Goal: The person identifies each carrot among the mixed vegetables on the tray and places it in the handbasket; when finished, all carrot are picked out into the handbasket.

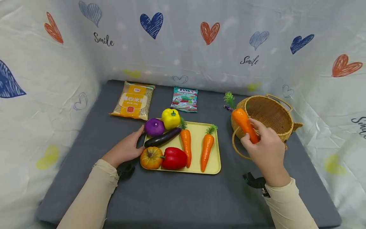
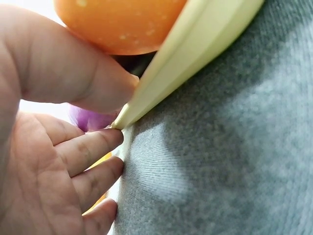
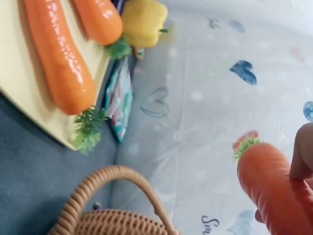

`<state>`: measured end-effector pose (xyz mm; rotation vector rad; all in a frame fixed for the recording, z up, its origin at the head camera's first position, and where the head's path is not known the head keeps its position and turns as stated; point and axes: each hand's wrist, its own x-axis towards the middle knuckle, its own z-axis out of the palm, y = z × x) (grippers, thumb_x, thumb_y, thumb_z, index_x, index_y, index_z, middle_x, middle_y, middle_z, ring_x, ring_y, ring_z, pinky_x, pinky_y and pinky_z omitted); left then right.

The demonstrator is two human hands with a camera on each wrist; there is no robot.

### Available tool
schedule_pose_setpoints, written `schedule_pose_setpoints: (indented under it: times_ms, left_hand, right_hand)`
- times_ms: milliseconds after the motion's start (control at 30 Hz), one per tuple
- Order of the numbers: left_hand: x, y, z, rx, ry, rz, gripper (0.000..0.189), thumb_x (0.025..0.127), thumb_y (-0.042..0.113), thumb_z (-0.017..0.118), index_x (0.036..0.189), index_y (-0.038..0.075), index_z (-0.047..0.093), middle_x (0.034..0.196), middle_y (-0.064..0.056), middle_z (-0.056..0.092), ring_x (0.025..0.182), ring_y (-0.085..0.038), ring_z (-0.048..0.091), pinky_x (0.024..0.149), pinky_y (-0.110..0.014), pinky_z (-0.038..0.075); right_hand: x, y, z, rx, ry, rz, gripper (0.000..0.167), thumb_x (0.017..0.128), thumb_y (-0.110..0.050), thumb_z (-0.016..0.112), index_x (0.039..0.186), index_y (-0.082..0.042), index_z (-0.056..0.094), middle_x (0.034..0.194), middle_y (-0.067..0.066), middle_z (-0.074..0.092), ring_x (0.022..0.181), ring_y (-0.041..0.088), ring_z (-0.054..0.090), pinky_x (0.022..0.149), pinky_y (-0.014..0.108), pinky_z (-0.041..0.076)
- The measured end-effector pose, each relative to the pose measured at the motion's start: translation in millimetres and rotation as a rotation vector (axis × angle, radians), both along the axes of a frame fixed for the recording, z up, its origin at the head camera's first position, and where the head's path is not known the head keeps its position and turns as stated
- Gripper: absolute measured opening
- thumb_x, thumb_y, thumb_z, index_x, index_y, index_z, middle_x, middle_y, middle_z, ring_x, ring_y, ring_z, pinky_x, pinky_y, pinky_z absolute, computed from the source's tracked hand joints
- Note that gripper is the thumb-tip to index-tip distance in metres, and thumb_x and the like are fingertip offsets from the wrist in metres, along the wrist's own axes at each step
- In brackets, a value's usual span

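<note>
In my right hand (image 1: 267, 149) I grip an orange carrot (image 1: 242, 121) with a green leafy top, tilted over the near left rim of a wicker basket (image 1: 286, 127). Thumb and fingertips of my left hand (image 1: 127, 148) touch the left edge of a pale yellow tray (image 1: 197, 127), the fingers fairly straight. On that tray lie two more carrots (image 1: 207, 149), an eggplant (image 1: 163, 137), a purple onion (image 1: 154, 127), a yellow bell pepper (image 1: 171, 118), a small pumpkin (image 1: 151, 157) and a red bell pepper (image 1: 174, 158). The right wrist view shows the held carrot (image 3: 274, 186) only partly.
Behind the tray lie a yellow bag of grain (image 1: 133, 100) and a teal candy packet (image 1: 184, 99). A basket handle (image 1: 235, 143) hangs down its near left side. A small purple thing (image 1: 228, 108) shows beside the basket. Printed cloth walls surround the grey table (image 1: 183, 200).
</note>
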<state>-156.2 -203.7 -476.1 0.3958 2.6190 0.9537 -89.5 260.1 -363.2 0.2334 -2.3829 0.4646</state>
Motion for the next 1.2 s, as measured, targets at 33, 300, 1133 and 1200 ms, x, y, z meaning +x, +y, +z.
schedule_pose_setpoints:
  times_ms: [33, 300, 1133, 1200]
  left_hand:
    - [-0.6, -0.1, -0.6, -0.002, -0.002, 0.001, 0.097, 0.098, 0.022, 0.069, 0.172, 0.004, 0.007, 0.173, -0.019, 0.028, 0.156, -0.05, 0.023, 0.125, -0.064, 0.019]
    - [-3.1, 1.0, -2.0, 0.0, -0.005, -0.009, 0.097, 0.099, 0.022, 0.069, 0.171, 0.004, 0.007, 0.173, -0.02, 0.027, 0.156, -0.049, 0.024, 0.124, -0.065, 0.019]
    - [3.5, -3.4, -2.9, 0.028, 0.011, -0.016, 0.095, 0.099, 0.017, 0.068, 0.17, -0.001, 0.009, 0.17, -0.027, 0.029, 0.155, -0.049, 0.026, 0.123, -0.067, 0.021]
    - [2.0, -2.2, -1.6, 0.028, 0.015, -0.02, 0.095, 0.098, 0.017, 0.068, 0.17, -0.001, 0.009, 0.17, -0.027, 0.029, 0.155, -0.049, 0.026, 0.123, -0.067, 0.021]
  right_hand:
    - [0.5, 3.4, 1.5, 0.001, -0.003, -0.007, 0.048, 0.086, -0.02, 0.064, 0.13, -0.006, 0.075, 0.1, 0.016, 0.078, 0.063, 0.026, 0.051, 0.047, 0.039, 0.038]
    - [1.5, 31.9, 17.9, -0.012, -0.009, -0.106, 0.052, 0.085, -0.019, 0.067, 0.136, -0.006, 0.073, 0.114, 0.017, 0.078, 0.063, 0.027, 0.052, 0.048, 0.031, 0.032]
    - [-11.1, 86.5, 26.0, 0.016, -0.285, -0.25, 0.062, 0.088, -0.022, 0.065, 0.148, -0.006, 0.062, 0.122, 0.023, 0.074, 0.062, 0.031, 0.052, 0.04, 0.037, 0.032]
    - [-12.0, 90.5, 27.6, 0.015, -0.338, -0.259, 0.064, 0.089, -0.023, 0.065, 0.151, -0.006, 0.058, 0.123, 0.024, 0.074, 0.06, 0.03, 0.052, 0.04, 0.037, 0.033]
